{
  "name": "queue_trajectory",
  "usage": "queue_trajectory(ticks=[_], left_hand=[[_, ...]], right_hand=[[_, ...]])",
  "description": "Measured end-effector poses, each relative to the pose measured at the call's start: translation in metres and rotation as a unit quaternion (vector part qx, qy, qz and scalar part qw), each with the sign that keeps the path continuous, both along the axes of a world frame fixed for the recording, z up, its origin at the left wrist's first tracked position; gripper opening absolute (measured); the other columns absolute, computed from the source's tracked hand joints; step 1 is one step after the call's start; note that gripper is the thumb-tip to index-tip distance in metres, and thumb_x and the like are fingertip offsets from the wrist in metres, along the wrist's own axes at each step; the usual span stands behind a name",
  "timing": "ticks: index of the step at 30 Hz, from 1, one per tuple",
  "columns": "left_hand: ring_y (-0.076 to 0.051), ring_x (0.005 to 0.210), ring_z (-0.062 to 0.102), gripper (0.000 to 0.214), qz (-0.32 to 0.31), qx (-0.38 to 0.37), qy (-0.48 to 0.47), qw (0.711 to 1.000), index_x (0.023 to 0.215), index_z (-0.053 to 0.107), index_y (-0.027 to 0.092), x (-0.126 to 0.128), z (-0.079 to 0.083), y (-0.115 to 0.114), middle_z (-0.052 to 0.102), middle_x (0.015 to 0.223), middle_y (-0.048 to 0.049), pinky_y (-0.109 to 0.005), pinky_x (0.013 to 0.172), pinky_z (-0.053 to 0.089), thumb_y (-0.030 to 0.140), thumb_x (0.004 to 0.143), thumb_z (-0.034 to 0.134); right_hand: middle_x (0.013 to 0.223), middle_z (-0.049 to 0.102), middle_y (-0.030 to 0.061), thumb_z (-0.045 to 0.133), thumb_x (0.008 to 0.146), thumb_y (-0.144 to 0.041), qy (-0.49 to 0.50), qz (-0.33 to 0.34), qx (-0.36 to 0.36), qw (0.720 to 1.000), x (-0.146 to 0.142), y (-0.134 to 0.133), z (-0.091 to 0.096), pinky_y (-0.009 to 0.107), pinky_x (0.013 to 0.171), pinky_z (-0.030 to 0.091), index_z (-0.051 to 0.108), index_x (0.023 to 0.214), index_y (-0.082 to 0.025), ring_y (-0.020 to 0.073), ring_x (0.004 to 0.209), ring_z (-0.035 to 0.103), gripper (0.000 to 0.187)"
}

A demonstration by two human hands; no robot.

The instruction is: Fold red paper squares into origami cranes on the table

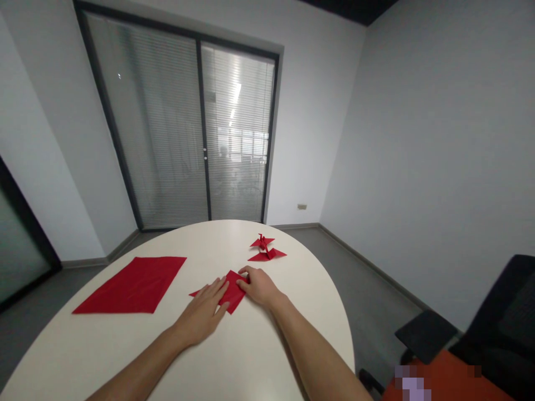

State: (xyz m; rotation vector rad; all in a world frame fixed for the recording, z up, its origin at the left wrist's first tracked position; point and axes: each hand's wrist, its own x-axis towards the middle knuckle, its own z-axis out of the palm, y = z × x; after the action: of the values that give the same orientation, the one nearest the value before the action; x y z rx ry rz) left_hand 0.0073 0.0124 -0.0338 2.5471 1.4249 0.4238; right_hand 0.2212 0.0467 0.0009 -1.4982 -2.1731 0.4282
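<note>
A small piece of folded red paper (232, 289) lies on the round table in front of me, with a pointed tip sticking out to the left. My left hand (205, 312) rests flat across its left part, fingers stretched out and covering some of it. At its right corner, my right hand (258, 287) has thumb and fingers bent around the edge, gripping the paper. Just beyond my right hand stand two folded red paper cranes, a farther one (262, 243) and a nearer one (268, 255), close together with wings spread.
A large flat red sheet (134, 285) lies on the left of the pale round table (234, 362). To the right is a chair with an orange seat (451, 379) and a black armrest (426, 334). Glass panels with blinds (167, 122) are behind the table.
</note>
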Motion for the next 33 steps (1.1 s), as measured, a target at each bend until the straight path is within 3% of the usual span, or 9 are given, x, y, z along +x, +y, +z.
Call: queue_trajectory(ticks=[2, 5, 8, 11, 14, 20, 27, 30, 33], left_hand=[[-0.026, 0.147, 0.027, 0.059, -0.006, -0.004, -0.005, 1.000, 0.150, 0.037, 0.016, -0.002, 0.003, 0.000, 0.032, 0.158, -0.0115, -0.049, 0.120, 0.024, 0.044, 0.099, 0.036], [-0.025, 0.147, 0.029, 0.056, -0.029, 0.001, -0.016, 0.999, 0.151, 0.037, 0.019, -0.006, 0.003, 0.000, 0.033, 0.157, -0.0106, -0.048, 0.120, 0.025, 0.039, 0.098, 0.038], [-0.024, 0.146, 0.030, 0.055, -0.050, 0.000, -0.012, 0.999, 0.151, 0.035, 0.020, -0.012, 0.001, 0.000, 0.033, 0.158, -0.0104, -0.048, 0.119, 0.027, 0.036, 0.099, 0.036], [-0.026, 0.147, 0.028, 0.055, -0.030, 0.000, 0.009, 1.000, 0.152, 0.034, 0.017, -0.018, 0.001, 0.000, 0.032, 0.158, -0.0117, -0.051, 0.118, 0.025, 0.037, 0.101, 0.030], [-0.029, 0.147, 0.026, 0.055, 0.006, 0.039, 0.015, 0.999, 0.150, 0.038, 0.015, -0.020, 0.005, -0.002, 0.033, 0.157, -0.0134, -0.053, 0.119, 0.023, 0.036, 0.099, 0.034], [-0.021, 0.141, 0.041, 0.049, -0.087, 0.052, -0.012, 0.995, 0.147, 0.044, 0.023, -0.027, 0.009, -0.003, 0.043, 0.153, -0.0055, -0.041, 0.117, 0.033, 0.027, 0.099, 0.036], [-0.026, 0.144, 0.035, 0.052, -0.081, 0.032, -0.032, 0.996, 0.147, 0.044, 0.021, -0.032, 0.004, 0.002, 0.039, 0.155, -0.0082, -0.047, 0.119, 0.030, 0.033, 0.097, 0.043], [-0.027, 0.143, 0.037, 0.051, -0.084, 0.036, -0.038, 0.995, 0.146, 0.045, 0.021, -0.032, 0.006, 0.002, 0.041, 0.154, -0.0088, -0.048, 0.118, 0.031, 0.033, 0.096, 0.046], [-0.027, 0.143, 0.038, 0.051, -0.082, 0.036, -0.035, 0.995, 0.145, 0.046, 0.021, -0.033, 0.009, 0.001, 0.042, 0.153, -0.0085, -0.048, 0.118, 0.032, 0.033, 0.096, 0.046]], right_hand=[[0.115, 0.069, 0.0146, 0.057, 0.090, -0.030, -0.043, -0.008, 0.074, 0.996, -0.005, -0.009, 0.003, 0.036, 0.092, 0.045, 0.064, 0.122, -0.017, 0.0270, 0.109, 0.061, 0.036], [0.136, 0.059, 0.0135, 0.042, 0.097, -0.027, -0.047, 0.081, 0.113, 0.989, -0.014, -0.021, 0.003, 0.038, 0.107, 0.037, 0.056, 0.136, -0.018, 0.0249, 0.126, 0.051, 0.042], [0.153, 0.041, 0.0126, 0.034, 0.101, -0.033, -0.064, 0.173, 0.044, 0.982, -0.018, -0.026, -0.002, 0.046, 0.116, 0.026, 0.038, 0.150, -0.017, 0.0259, 0.142, 0.036, 0.052], [0.160, 0.027, 0.0133, 0.032, 0.101, -0.038, -0.090, 0.171, -0.020, 0.981, -0.018, -0.026, -0.008, 0.053, 0.119, 0.016, 0.025, 0.155, -0.017, 0.0277, 0.148, 0.023, 0.059], [0.161, 0.024, 0.0127, 0.032, 0.101, -0.041, -0.095, 0.160, -0.032, 0.982, -0.019, -0.025, -0.008, 0.054, 0.120, 0.013, 0.025, 0.155, -0.017, 0.0283, 0.149, 0.020, 0.060], [0.160, 0.025, 0.0125, 0.029, 0.102, -0.046, -0.095, 0.120, -0.023, 0.988, -0.021, -0.025, -0.006, 0.054, 0.119, 0.015, 0.030, 0.154, -0.015, 0.0328, 0.149, 0.017, 0.061], [0.159, 0.030, 0.0114, 0.034, 0.100, -0.043, -0.112, 0.090, -0.017, 0.989, -0.008, -0.019, -0.007, 0.055, 0.118, 0.016, 0.033, 0.153, -0.015, 0.0353, 0.149, 0.014, 0.059], [0.153, 0.043, 0.0116, 0.048, 0.095, -0.035, -0.095, 0.114, 0.061, 0.987, -0.002, -0.020, 0.002, 0.049, 0.118, 0.019, 0.053, 0.141, -0.017, 0.0329, 0.146, 0.024, 0.049], [0.132, 0.063, 0.0089, 0.059, 0.089, -0.034, -0.047, 0.184, 0.094, 0.977, -0.002, -0.023, 0.014, 0.041, 0.112, 0.029, 0.068, 0.123, -0.022, 0.0280, 0.128, 0.050, 0.037]])
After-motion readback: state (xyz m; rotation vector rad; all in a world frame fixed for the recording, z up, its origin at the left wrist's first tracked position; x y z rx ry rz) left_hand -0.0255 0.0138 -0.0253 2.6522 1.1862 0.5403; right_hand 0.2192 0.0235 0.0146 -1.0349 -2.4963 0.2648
